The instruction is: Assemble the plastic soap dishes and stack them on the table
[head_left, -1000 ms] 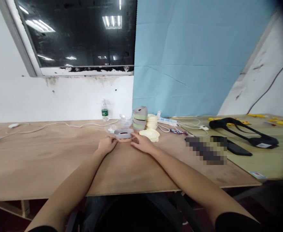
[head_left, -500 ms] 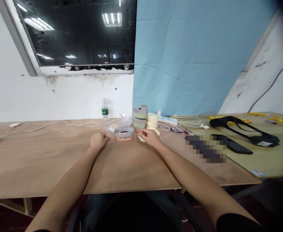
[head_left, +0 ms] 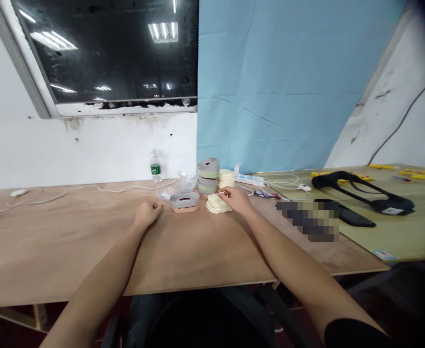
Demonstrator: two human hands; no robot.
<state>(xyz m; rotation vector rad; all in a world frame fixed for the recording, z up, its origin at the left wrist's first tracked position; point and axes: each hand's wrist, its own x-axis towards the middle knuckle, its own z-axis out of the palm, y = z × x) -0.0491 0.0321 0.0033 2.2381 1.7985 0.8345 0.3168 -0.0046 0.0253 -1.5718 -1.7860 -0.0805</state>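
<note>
My left hand (head_left: 147,214) rests on the table with its fingers curled in, and nothing shows in it. Just right of it stands an oval container (head_left: 184,202), grey above and pinkish below, with a slot in its top. My right hand (head_left: 237,199) is bent over a low pile of cream-coloured flat pieces (head_left: 217,204). Its thumb and fingertips are drawn together at the pile's upper right edge; whether they grip a piece I cannot make out. Behind are a stack of grey and green containers (head_left: 208,175) and a taller stack of cream pieces (head_left: 227,178).
Clear plastic cups (head_left: 186,181) and a water bottle (head_left: 155,166) stand near the wall. A white cable (head_left: 96,187) crosses the table's back. To the right lie a power strip (head_left: 249,180), a wire bundle (head_left: 266,194), a black phone-like slab (head_left: 355,216) and a black strap frame (head_left: 389,205).
My right hand has moved slightly right and up, uncovering more of the low cream pile. My left hand stays beside the oval container. The view has shifted slightly.
</note>
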